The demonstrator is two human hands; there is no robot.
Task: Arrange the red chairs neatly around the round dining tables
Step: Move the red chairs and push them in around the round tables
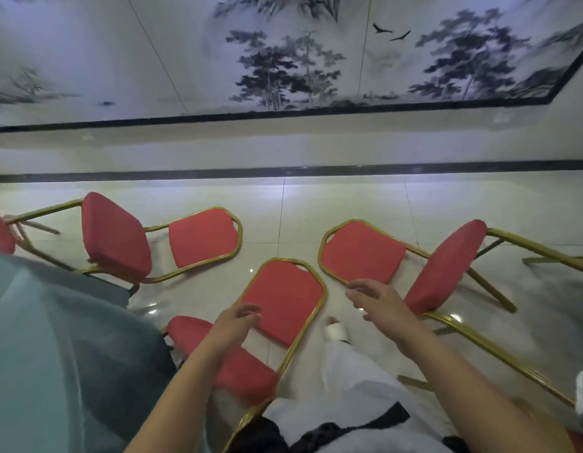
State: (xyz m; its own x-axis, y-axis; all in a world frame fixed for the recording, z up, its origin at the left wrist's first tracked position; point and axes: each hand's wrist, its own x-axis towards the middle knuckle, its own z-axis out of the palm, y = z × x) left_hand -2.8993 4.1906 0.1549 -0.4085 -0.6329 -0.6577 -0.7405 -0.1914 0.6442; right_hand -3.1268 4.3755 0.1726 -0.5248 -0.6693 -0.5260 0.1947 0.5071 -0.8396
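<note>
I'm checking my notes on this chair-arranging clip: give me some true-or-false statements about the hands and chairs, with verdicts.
1. The middle chair has a red backrest in a gold frame. True.
2. The right hand grips a chair leg. False: its fingers are spread and hold nothing.
3. The left hand reaches out over the middle chair's backrest. True.
4. The floor is dark carpet. False: it is pale glossy tile.
5. A teal tablecloth hangs at the left. True.
</note>
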